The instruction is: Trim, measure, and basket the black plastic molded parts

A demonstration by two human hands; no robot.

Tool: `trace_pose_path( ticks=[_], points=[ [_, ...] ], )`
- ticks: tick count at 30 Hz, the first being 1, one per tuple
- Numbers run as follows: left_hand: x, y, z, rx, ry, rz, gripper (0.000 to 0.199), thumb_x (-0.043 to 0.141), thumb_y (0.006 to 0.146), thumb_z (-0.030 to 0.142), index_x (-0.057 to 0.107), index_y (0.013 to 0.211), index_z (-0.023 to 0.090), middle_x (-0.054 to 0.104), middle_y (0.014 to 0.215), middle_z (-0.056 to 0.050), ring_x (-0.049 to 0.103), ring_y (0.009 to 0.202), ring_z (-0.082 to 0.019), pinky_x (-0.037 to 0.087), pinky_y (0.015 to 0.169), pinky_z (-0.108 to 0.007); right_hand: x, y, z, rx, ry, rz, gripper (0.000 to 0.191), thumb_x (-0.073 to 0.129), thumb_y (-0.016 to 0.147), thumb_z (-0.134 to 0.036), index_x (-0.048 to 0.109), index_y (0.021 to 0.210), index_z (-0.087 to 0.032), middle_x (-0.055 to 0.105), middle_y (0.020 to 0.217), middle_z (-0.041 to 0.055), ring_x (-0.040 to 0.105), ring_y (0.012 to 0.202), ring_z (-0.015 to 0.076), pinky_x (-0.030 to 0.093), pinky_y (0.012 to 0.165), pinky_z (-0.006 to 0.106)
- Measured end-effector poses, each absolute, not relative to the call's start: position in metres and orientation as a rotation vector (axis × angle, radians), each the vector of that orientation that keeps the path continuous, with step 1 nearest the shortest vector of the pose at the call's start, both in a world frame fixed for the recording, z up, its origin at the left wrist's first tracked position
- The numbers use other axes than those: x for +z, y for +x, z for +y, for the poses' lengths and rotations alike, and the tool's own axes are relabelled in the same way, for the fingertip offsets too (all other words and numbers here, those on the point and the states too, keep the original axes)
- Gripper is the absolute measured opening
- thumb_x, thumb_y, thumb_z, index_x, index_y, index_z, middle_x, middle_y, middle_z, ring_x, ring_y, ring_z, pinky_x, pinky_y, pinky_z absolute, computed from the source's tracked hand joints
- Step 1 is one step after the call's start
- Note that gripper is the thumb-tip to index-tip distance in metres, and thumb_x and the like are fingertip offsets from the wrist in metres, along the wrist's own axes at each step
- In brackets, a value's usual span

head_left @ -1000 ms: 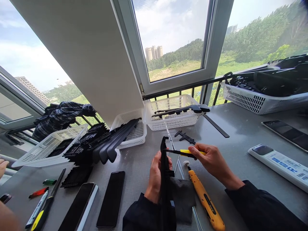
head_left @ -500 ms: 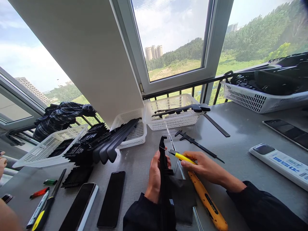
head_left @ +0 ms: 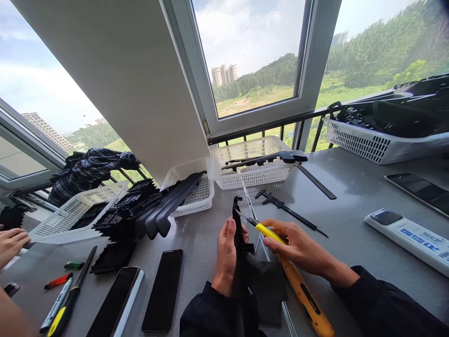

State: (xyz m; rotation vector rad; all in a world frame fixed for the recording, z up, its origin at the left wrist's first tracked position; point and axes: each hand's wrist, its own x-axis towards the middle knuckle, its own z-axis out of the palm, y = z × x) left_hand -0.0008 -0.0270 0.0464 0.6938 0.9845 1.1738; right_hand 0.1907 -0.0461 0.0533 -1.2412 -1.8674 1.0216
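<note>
My left hand [head_left: 226,252] is closed around a long black plastic part [head_left: 238,243], held upright with its hooked end on top. In my right hand [head_left: 298,243] is a yellow utility knife [head_left: 270,233], gripped by its handle. The blade points left and meets the part just below its hooked end, though whether it cuts in I cannot tell. Below the knife, an orange tool [head_left: 303,297] with a long handle lies on the table. A dark flat piece [head_left: 267,290] lies beside the black part, partly over some metal rods.
White baskets [head_left: 250,180] with black parts line the back. A caliper [head_left: 286,210] lies behind my right hand. On the left are a black phone [head_left: 162,290], a second phone [head_left: 114,302], a file [head_left: 72,299] and a marker. Another person's hand [head_left: 14,243] shows at the far left.
The knife and the black part have shifted and tilted slightly in my hands. My left thumb now sits higher on the part. At the far left, the other person's hand has come further into view.
</note>
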Motion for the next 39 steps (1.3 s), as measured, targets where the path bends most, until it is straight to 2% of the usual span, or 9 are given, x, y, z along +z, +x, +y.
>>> trace_pose_path(
  ticks=[3,8,14,20,25,30,39],
  points=[
    [0.047,-0.001,-0.027,1.202,0.699,0.984,0.061,0.083,0.071,0.074,0.062,0.084,0.018,0.057,0.069,0.003,0.046,0.052,-0.009,0.040,0.049,-0.022,0.052,0.192,-0.048,0.995,-1.254,-1.869,0.050,0.056,0.100,-0.057,0.066,0.132,-0.019,0.068,0.075,0.0006,0.057,0.067,0.0177,0.041,0.065,0.029],
    [0.046,-0.002,-0.027,1.198,0.727,0.959,0.059,0.081,0.074,0.073,0.062,0.083,0.019,0.058,0.071,0.002,0.046,0.054,-0.009,0.042,0.050,-0.022,0.053,0.192,-0.049,1.082,-1.210,-1.806,0.053,0.057,0.100,-0.057,0.066,0.136,-0.019,0.073,0.080,0.0043,0.063,0.071,0.0206,0.046,0.063,0.029],
    [0.044,-0.001,-0.026,1.244,0.725,0.909,0.056,0.083,0.076,0.067,0.067,0.097,0.018,0.061,0.074,0.002,0.050,0.059,-0.010,0.043,0.055,-0.021,0.051,0.191,-0.047,0.993,-1.186,-1.822,0.049,0.061,0.098,-0.055,0.072,0.129,-0.019,0.072,0.081,0.0033,0.063,0.071,0.0197,0.048,0.064,0.028],
    [0.043,-0.001,-0.026,1.239,0.699,0.905,0.052,0.084,0.077,0.064,0.067,0.092,0.017,0.062,0.074,0.001,0.050,0.059,-0.009,0.042,0.055,-0.021,0.046,0.192,-0.045,1.008,-1.191,-1.820,0.050,0.060,0.099,-0.055,0.070,0.130,-0.017,0.069,0.076,0.0015,0.059,0.067,0.0176,0.044,0.062,0.027],
    [0.045,-0.001,-0.027,1.231,0.638,0.898,0.057,0.083,0.077,0.065,0.070,0.106,0.017,0.063,0.075,0.001,0.051,0.059,-0.010,0.041,0.054,-0.020,0.048,0.194,-0.043,0.972,-1.196,-1.802,0.049,0.060,0.098,-0.055,0.072,0.127,-0.017,0.072,0.081,0.0030,0.061,0.071,0.0192,0.047,0.064,0.027],
    [0.043,-0.001,-0.026,1.244,0.633,0.911,0.052,0.083,0.077,0.064,0.067,0.092,0.017,0.063,0.074,0.000,0.051,0.059,-0.011,0.042,0.056,-0.022,0.047,0.195,-0.042,0.973,-1.185,-1.794,0.047,0.063,0.097,-0.054,0.074,0.126,-0.018,0.073,0.081,0.0033,0.062,0.073,0.0200,0.048,0.066,0.028],
    [0.047,-0.001,-0.026,1.202,0.605,0.874,0.056,0.081,0.078,0.063,0.070,0.107,0.016,0.062,0.072,0.001,0.048,0.058,-0.010,0.038,0.055,-0.021,0.042,0.193,-0.042,0.938,-1.200,-1.780,0.048,0.062,0.098,-0.052,0.073,0.129,-0.018,0.072,0.081,0.0025,0.063,0.075,0.0205,0.049,0.069,0.029]
  ],
)
